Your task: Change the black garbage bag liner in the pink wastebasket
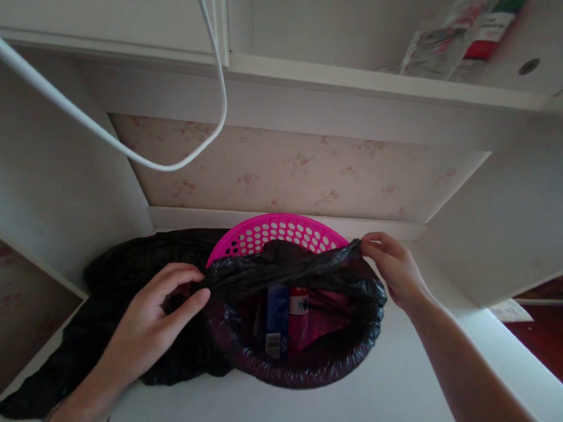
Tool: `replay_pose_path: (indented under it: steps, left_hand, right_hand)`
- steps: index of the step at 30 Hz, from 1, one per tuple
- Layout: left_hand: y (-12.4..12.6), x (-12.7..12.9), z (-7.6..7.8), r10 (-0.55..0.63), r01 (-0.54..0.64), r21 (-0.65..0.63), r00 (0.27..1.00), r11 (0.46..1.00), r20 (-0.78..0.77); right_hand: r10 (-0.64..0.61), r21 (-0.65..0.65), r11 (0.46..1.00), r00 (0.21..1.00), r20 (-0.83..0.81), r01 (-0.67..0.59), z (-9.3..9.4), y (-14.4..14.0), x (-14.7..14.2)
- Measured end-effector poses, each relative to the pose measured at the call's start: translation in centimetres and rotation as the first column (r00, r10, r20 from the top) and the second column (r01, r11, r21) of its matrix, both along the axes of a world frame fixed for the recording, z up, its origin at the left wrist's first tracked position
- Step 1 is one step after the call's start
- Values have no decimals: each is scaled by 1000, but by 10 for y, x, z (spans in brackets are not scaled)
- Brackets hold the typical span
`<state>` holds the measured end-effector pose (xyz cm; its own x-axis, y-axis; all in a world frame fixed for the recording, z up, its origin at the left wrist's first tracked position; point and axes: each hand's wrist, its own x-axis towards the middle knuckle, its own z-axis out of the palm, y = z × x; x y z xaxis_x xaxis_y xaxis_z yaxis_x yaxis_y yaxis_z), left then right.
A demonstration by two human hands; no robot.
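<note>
A pink perforated basket point(279, 229) stands under a white desk, lined with a black plastic bag point(316, 268) rolled over its near rim. My left hand point(160, 312) pinches the bag's edge at the basket's left side. My right hand point(394, 266) pinches the bag's edge at the far right rim. Between them the film stretches across the basket's back half. Inside lie a blue packet point(277, 318) and a red-and-white item point(298, 303).
More black plastic point(100, 313) lies heaped on the floor left of the basket. A white cable point(132, 148) loops down from above. White desk panels stand on both sides, floral wallpaper behind. A wrapped package point(461, 35) rests on the upper shelf.
</note>
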<state>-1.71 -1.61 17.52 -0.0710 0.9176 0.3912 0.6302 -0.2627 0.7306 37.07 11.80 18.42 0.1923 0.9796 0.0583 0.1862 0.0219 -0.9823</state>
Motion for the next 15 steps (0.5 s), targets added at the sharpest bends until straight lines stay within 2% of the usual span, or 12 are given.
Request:
replay_pose_path:
  steps: [4,7,8,10,12,13,15]
  left_hand:
    - [13,-5,3,43,-40,-37,995,999,86]
    - [36,-4,3,104,-82,-86,953,993,284]
    - [45,-3,2,131,-89,-123,910,988,393]
    - [64,1,1,180,-67,-203,769,977,613]
    - [81,6,-1,210,-17,-260,639,966,740]
    - [89,8,-2,215,2,-273,610,962,763]
    - [103,12,-5,213,24,-285,607,958,766]
  right_hand:
    - [118,-6,993,992,-42,-119,-3,7,-1]
    - [191,9,981,980,54,-192,-2,16,-1]
    - [209,3,978,974,91,-210,-1,20,-1]
    - [232,-12,973,965,121,-232,-1,29,-2]
    - [237,-19,971,966,100,-236,-3,39,-4]
    - [241,-25,971,967,81,-239,-4,44,-6]
    - [260,-45,965,964,50,-258,-10,53,-8]
